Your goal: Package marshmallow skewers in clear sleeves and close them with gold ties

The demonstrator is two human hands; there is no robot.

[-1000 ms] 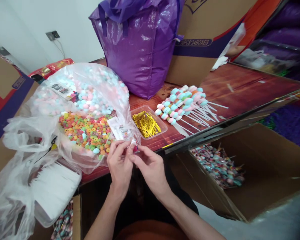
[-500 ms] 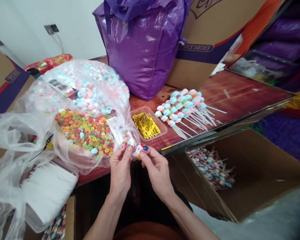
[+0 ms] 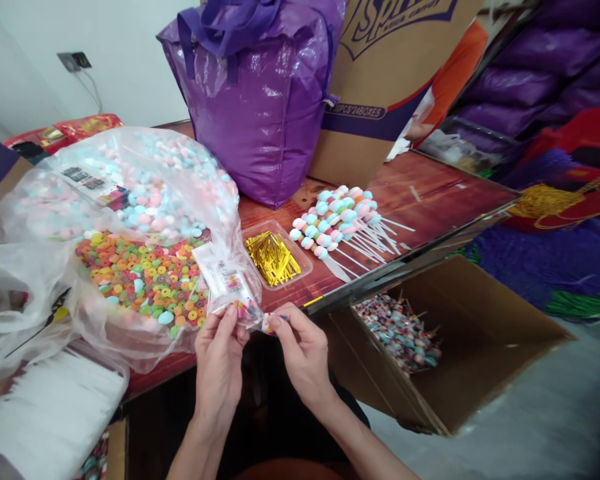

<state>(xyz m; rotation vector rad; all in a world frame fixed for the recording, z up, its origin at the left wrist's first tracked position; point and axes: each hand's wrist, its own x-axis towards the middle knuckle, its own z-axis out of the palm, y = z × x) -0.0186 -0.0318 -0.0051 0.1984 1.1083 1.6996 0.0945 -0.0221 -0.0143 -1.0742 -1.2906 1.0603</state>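
At the table's front edge, my left hand (image 3: pixel 219 363) pinches a small clear printed plastic bag (image 3: pixel 250 313). My right hand (image 3: pixel 304 353) has thumb and fingers closed on the bag's right end, a white piece with coloured dots. Whether anything is inside the bag is not clear. Just beyond my fingers lies a stack of flat printed bags (image 3: pixel 225 277). Gold twist ties (image 3: pixel 273 257) fill a clear plastic tray (image 3: pixel 305 265) right of it. Further right, candy skewers (image 3: pixel 337 217) in pink, blue and green lie piled, white sticks pointing toward the front edge.
Left sits a large clear bag (image 3: pixel 97 217) of ring candies (image 3: pixel 145 277) and pastel candies. White sticks (image 3: pixel 50 407) fill a container at lower left. A purple bag (image 3: pixel 255 113) and carton (image 3: pixel 355 153) stand behind. An open box (image 3: pixel 480 333) holds wrapped candies. Another person's orange sleeve (image 3: pixel 455 73) shows.
The camera view has turned right, so the scene shifts left. My hands have drawn slightly apart, and the dotted end of the bag is now more covered by my right fingers.
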